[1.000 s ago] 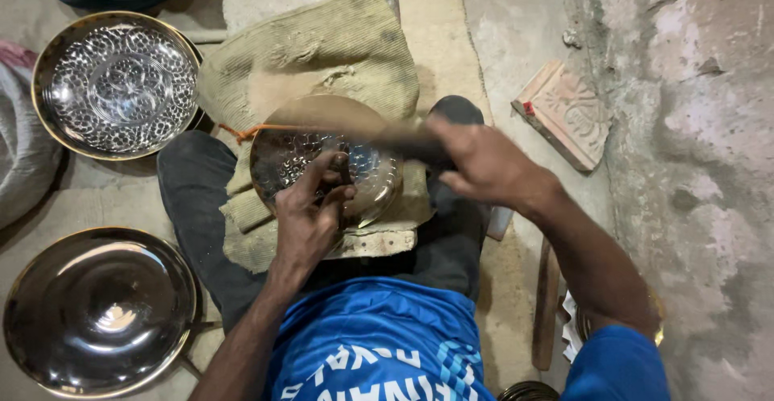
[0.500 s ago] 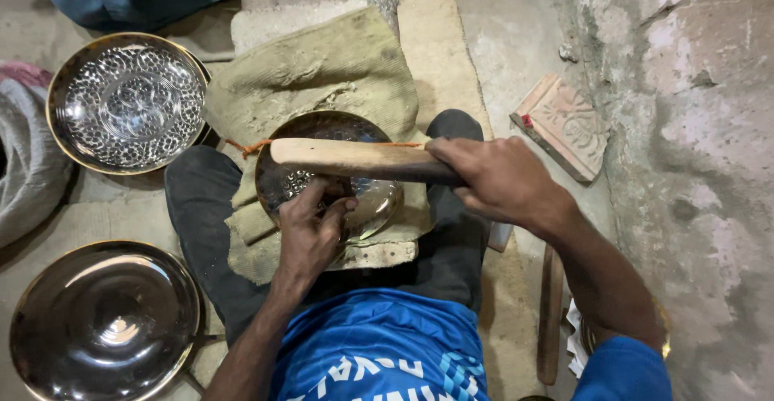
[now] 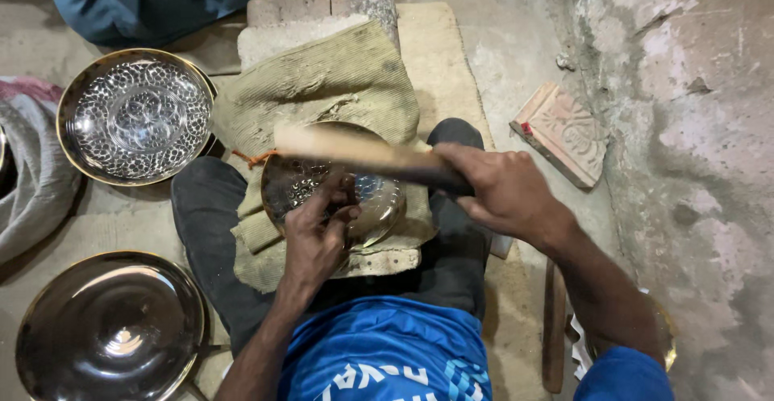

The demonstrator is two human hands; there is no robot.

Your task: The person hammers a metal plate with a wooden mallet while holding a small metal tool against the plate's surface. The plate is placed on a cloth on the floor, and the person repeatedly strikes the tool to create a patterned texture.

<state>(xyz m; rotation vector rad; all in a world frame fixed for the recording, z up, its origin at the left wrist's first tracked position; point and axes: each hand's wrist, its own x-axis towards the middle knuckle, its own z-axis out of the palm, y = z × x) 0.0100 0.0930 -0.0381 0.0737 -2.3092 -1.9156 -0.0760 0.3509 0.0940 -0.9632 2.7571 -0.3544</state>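
Observation:
A shiny metal bowl [image 3: 380, 206] with a hammered pattern lies on a folded olive cloth [image 3: 339, 78] over my lap. My left hand [image 3: 316, 241] rests on the bowl's near side. Its fingers are pinched around a small dark punch, which is mostly hidden, held against the inner surface. My right hand [image 3: 504, 193] grips the dark end of a wooden mallet [image 3: 355, 153]. The mallet stretches left across the bowl just above it and is blurred by motion.
A patterned metal plate [image 3: 137, 115] lies at the upper left and a plain polished plate [image 3: 109, 328] at the lower left. A carved reddish block [image 3: 560, 131] sits by the rough wall [image 3: 693, 127]. A wooden stick [image 3: 554, 328] lies on the floor at right, and a grey cloth [image 3: 32, 175] at the far left.
The mallet has swung over the bowl, lifting to level and now tilting down at its right end. My left hand has stayed on the bowl.

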